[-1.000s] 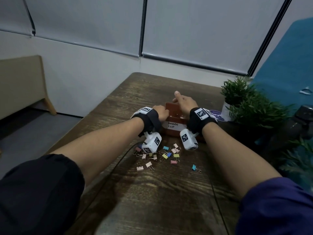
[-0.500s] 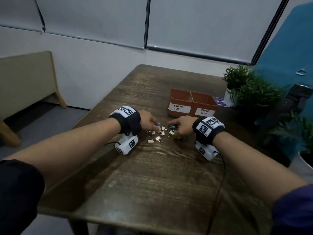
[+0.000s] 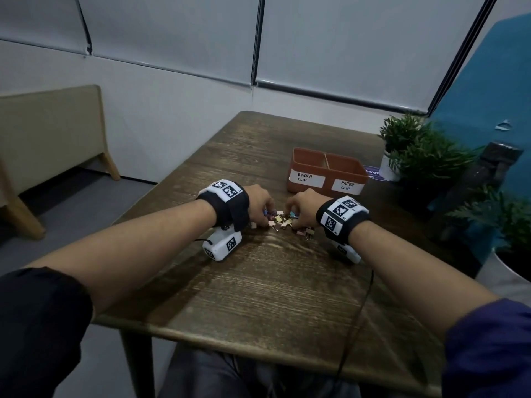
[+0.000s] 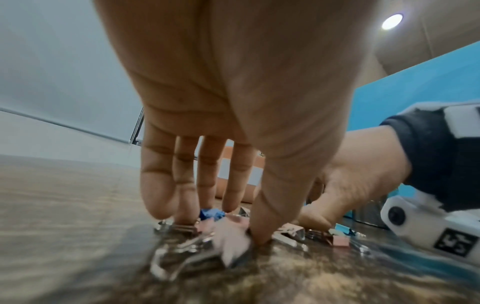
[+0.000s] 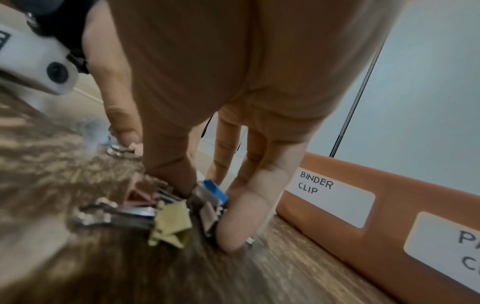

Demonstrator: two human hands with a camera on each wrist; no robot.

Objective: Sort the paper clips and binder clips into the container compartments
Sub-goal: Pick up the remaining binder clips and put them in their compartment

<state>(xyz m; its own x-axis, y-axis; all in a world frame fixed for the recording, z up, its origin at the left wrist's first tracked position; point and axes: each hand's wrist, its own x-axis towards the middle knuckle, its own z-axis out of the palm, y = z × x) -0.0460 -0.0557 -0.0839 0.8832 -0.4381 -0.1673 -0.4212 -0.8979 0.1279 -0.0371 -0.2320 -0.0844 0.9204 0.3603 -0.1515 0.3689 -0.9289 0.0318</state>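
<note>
Several small coloured binder clips [image 3: 283, 221] lie bunched on the wooden table [image 3: 273, 285]. My left hand [image 3: 264, 208] reaches down onto the pile from the left; its thumb and fingertips close on a pink binder clip [image 4: 231, 232], which is blurred. My right hand [image 3: 298, 209] comes in from the right and pinches a blue binder clip [image 5: 213, 190] between thumb and finger, beside a yellow clip [image 5: 171, 226]. The orange two-compartment container [image 3: 324, 156], labelled BINDER CLIP on the left and PAPER CLIP on the right, stands just beyond the hands. What it holds is hidden.
Potted green plants [image 3: 416, 150] and a dark bottle [image 3: 488, 179] crowd the table's right side, with a white pot [image 3: 505, 271] lower right. A purple round sticker [image 3: 373, 172] lies by the container. A beige bench [image 3: 48, 133] stands on the floor at left.
Both hands have drawn back from the container to the clip pile. Since half a second ago they have moved closer together and the clips are bunched tighter between them.
</note>
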